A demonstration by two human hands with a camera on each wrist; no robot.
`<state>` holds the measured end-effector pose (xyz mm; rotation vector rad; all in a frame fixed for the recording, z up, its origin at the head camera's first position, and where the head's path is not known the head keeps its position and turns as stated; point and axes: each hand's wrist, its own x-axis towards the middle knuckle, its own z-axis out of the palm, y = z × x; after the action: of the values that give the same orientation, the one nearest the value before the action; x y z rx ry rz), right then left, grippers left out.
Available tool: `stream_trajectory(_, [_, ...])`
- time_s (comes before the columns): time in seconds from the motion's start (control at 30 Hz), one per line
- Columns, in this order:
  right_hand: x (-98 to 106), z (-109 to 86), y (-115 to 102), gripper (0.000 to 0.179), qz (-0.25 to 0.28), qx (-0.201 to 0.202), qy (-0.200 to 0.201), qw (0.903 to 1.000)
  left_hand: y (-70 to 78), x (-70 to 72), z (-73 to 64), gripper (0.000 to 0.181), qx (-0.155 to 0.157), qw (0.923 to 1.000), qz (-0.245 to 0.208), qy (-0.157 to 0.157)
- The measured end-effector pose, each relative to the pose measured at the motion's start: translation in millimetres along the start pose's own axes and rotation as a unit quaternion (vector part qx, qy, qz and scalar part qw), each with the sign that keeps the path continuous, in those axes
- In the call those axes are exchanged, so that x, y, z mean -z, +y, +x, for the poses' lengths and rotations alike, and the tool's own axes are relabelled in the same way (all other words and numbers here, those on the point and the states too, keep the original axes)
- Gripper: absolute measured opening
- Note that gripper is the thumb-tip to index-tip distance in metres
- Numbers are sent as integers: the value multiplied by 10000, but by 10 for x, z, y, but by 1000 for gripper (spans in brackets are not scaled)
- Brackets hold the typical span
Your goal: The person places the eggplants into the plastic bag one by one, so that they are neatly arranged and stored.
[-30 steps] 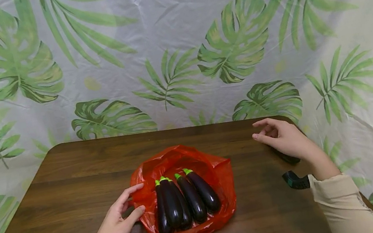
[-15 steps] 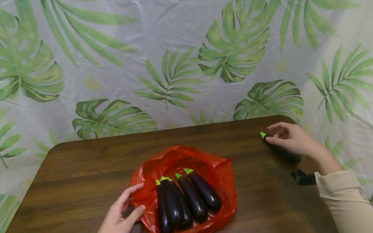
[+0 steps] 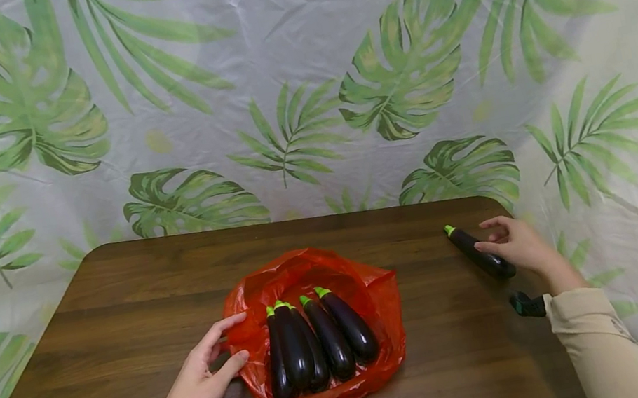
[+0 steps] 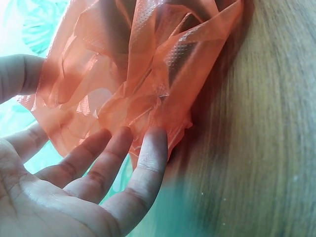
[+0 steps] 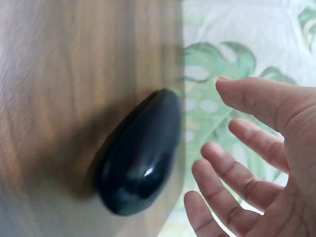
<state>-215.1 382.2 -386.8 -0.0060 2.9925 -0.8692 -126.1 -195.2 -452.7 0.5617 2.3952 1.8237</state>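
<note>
A red plastic bag (image 3: 389, 329) lies spread with its mouth up, and several dark purple eggplants (image 3: 297, 356) rest side by side in it, green ends pointing away. My left hand (image 3: 200, 380) holds the bag's left edge, with thumb and forefinger at the rim; in the left wrist view the thin film (image 4: 118, 74) hangs over the fingers. A single eggplant (image 3: 477, 253) lies on the table at the right. My right hand (image 3: 516, 246) hovers beside its thick end, fingers spread. In the right wrist view a gap shows between the fingers and this eggplant (image 5: 140, 153).
The dark wooden table (image 3: 122, 319) has rounded back corners, and its right edge runs close by the lone eggplant. Behind and around it hangs a pale curtain (image 3: 293, 54) printed with green leaves.
My right hand has moved right and towards me, along the lone eggplant, uncovering its green end and most of its body. The left hand and the bag look the same.
</note>
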Motion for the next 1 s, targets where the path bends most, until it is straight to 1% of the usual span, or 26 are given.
stream_trajectory(0.23, [-59, 61, 246, 60, -207, -135, 2, 9997, -10, 1, 2, 50, 41, 10000, 0, -1])
stream_trajectory(0.5, [-154, 110, 417, 68, -366, -327, -61, 9988, -14, 4, 5, 50, 58, 10000, -68, -21])
stream_trajectory(0.77, [-208, 128, 469, 68, -378, -408, -36, 9984, -19, 5, 9, 51, 52, 10000, -22, -11])
stream_trajectory(1.0, [-212, 127, 451, 66, -296, -475, -85, 9984, -22, 4, 6, 51, 101, 9999, 5, -3])
